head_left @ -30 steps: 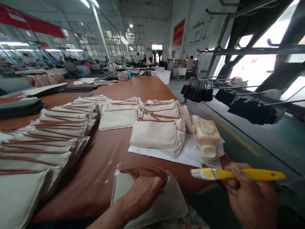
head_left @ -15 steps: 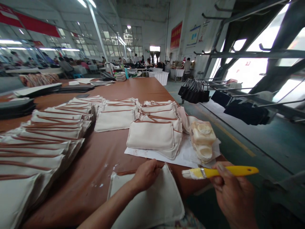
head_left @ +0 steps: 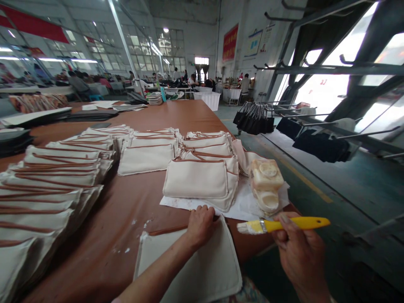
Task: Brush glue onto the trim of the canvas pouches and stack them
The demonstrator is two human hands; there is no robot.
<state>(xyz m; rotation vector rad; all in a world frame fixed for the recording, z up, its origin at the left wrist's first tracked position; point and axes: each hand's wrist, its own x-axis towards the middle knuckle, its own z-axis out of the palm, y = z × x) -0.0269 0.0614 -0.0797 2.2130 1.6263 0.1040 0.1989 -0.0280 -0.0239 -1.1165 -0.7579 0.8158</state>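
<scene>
In front of me lies a cream pouch panel (head_left: pixel 189 269) with a brown trimmed top edge, partly hanging over the table's near edge. My left hand (head_left: pixel 201 227) is closed on its upper edge near the right corner; the fingertips are partly hidden. A yellow-handled paintbrush (head_left: pixel 296 224) is gripped in my right hand (head_left: pixel 299 252), its bristles pointing left and coated white, apart from the panel. Just beyond the brush stands a crusted, cream-coloured plastic container (head_left: pixel 267 183) on white paper (head_left: pixel 186 203). Similar pouch pieces (head_left: pixel 195 179) are piled on that paper beside it.
Long overlapping rows of cream pouch pieces (head_left: pixel 57 193) cover the left of the brown table (head_left: pixel 202 115), with a smaller stack (head_left: pixel 147 159) mid-table. Metal racks (head_left: pixel 315 71) with hanging dark pieces (head_left: pixel 254 120) stand right. People sit working in the background.
My left hand has shifted slightly right and up along the panel's top edge, its knuckles more raised. The brush in my right hand has moved a little left. The whole view has shifted slightly.
</scene>
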